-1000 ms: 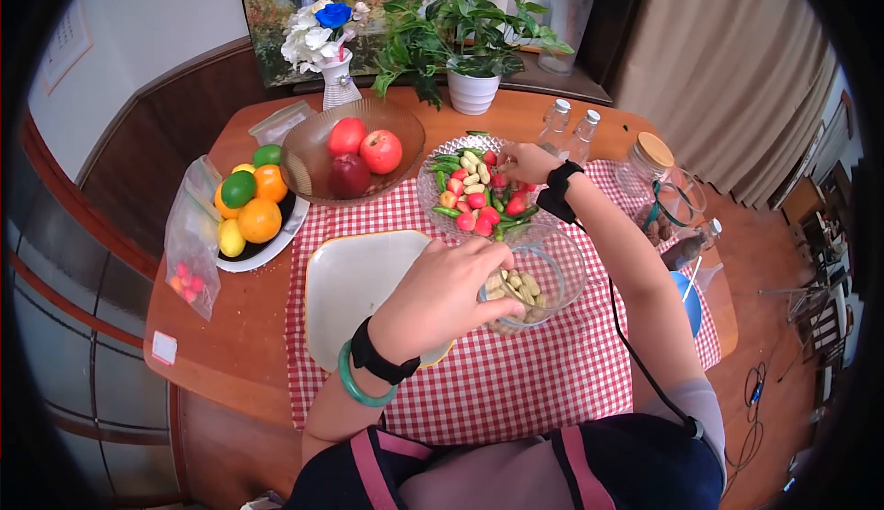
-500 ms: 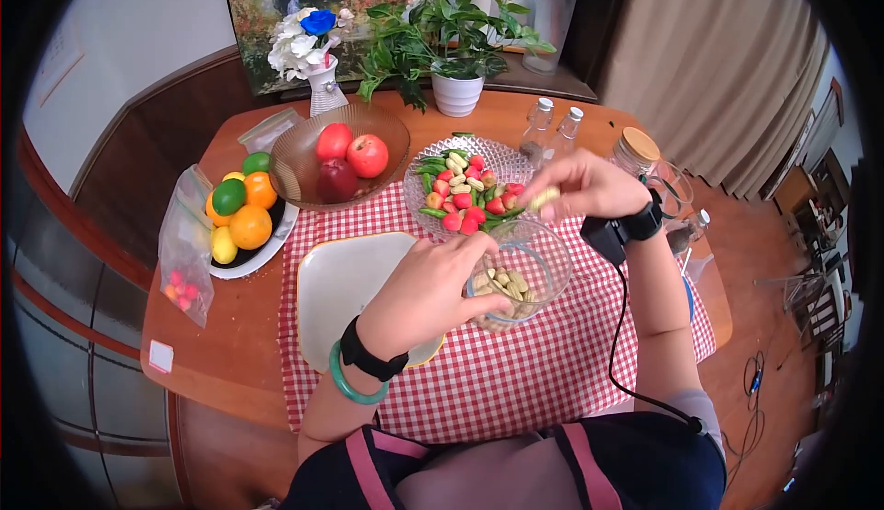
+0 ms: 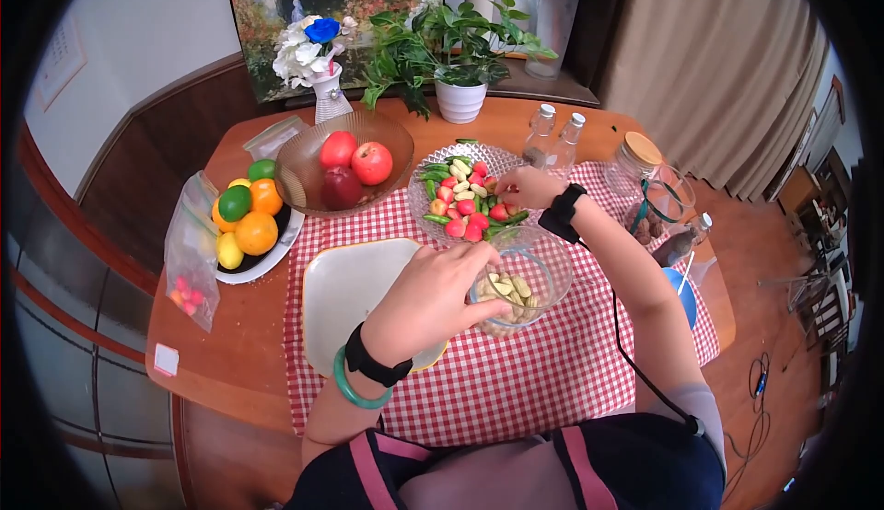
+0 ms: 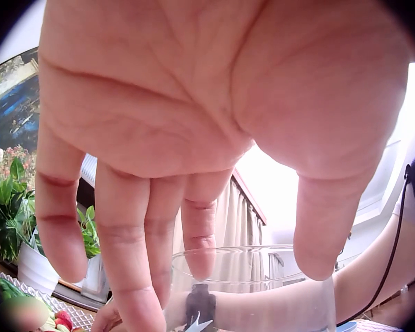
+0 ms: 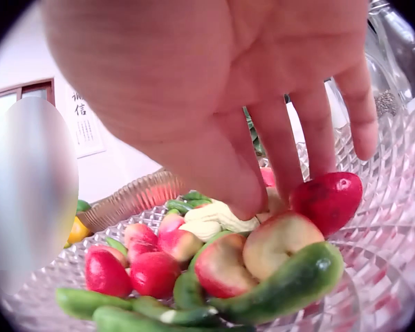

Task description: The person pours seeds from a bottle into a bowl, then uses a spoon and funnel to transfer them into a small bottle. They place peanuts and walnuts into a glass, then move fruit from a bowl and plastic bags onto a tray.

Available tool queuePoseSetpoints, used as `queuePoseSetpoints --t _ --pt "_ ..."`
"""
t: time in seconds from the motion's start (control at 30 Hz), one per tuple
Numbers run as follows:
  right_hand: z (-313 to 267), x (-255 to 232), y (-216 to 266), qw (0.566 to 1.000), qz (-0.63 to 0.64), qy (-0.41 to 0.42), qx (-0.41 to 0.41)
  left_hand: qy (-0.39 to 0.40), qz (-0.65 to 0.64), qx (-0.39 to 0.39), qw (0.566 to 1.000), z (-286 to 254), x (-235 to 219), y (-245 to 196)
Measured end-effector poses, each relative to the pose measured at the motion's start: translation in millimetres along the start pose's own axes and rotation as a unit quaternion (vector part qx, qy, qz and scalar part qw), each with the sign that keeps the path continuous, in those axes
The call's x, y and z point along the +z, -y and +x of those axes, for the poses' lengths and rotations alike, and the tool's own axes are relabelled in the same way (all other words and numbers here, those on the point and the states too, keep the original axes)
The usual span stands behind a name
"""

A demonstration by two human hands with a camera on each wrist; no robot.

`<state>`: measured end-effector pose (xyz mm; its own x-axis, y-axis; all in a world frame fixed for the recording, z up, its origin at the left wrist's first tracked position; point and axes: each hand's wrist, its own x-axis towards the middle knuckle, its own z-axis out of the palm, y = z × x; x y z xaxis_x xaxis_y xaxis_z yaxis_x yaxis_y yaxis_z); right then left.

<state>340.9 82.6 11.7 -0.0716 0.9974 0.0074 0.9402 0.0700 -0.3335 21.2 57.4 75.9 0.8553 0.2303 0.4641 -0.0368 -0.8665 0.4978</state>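
Note:
My left hand (image 3: 433,294) grips the rim of a clear glass bowl (image 3: 552,266), thumb on the near side and fingers on the far side. Peanuts (image 3: 511,287) lie in the bowl's bottom. In the left wrist view the fingers straddle the glass wall (image 4: 283,297). My right hand (image 3: 525,188) reaches down into a cut-glass plate (image 3: 419,211). Its thumb and fingertips point at a pale peanut (image 5: 273,202); I cannot tell whether they pinch it. Around them lie small red-and-yellow fruits (image 5: 283,242), green cucumber-like pieces (image 5: 290,280) and more peanuts (image 5: 221,216).
An off-white tray (image 3: 345,294) stands left of the bowl on a checked cloth (image 3: 516,381). Behind are a brown glass bowl (image 3: 295,165) of red fruit, a citrus plate (image 3: 276,257) and a plastic bag (image 3: 189,252). Bottles (image 3: 562,146) and a lidded jar (image 3: 635,165) stand right.
My right hand came from the cut-glass plate toward the clear bowl with a peanut, then went back to the plate. My left hand has stayed on the bowl's rim.

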Motion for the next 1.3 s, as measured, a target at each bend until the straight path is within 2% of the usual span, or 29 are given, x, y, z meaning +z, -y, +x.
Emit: queuePoseSetpoints --t 0.2,0.27,0.47,0.57,0.6,0.67,0.77,0.87,0.9,0.93,1.0,1.1,1.2,1.3 --pt "21 9 0 0.996 -0.04 0.048 0.059 0.026 -0.001 -0.02 0.999 0 -3 -2" --pt "15 -4 27 0.989 -0.055 0.084 0.108 0.027 0.002 -0.022 0.999 -1 -3 -2" --pt "16 0 11 0.993 -0.074 0.019 0.087 0.032 0.003 -0.026 0.999 -1 -5 -4" --pt "-2 -24 21 0.996 0.036 -0.065 0.058 0.026 0.001 -0.025 0.999 -1 -3 -3" --pt "-11 -37 31 0.987 0.125 -0.057 0.08 0.022 -0.001 -0.023 1.0 -1 -3 -2" --pt "-27 -57 41 0.928 0.368 -0.059 0.005 0.02 -0.004 -0.023 1.0 0 -2 -3" --pt "-62 -86 81 0.872 0.482 -0.05 -0.062 0.023 -0.002 -0.023 0.999 1 -3 -4" --pt "-84 -93 107 0.854 0.5 0.05 -0.134 0.021 0.0 -0.019 1.0 0 -3 -4" --pt "-88 -87 111 0.872 0.472 0.056 -0.114 0.028 -0.005 -0.021 0.999 1 -3 -5" --pt "-90 -82 116 0.866 0.482 0.065 -0.117 0.034 -0.009 -0.023 0.999 1 -4 -5" --pt "-87 -82 117 0.899 0.426 0.038 -0.092 0.04 -0.011 -0.031 0.999 1 -4 -5" --pt "-58 -63 79 0.901 0.428 -0.03 -0.057 0.046 -0.009 -0.037 0.998 2 -5 -7" --pt "-27 -40 43 0.928 0.366 -0.063 -0.035 0.047 -0.012 -0.036 0.998 3 -5 -7" --pt "-6 -27 34 0.979 0.194 -0.055 -0.027 0.023 -0.008 -0.012 1.0 2 -3 -2"
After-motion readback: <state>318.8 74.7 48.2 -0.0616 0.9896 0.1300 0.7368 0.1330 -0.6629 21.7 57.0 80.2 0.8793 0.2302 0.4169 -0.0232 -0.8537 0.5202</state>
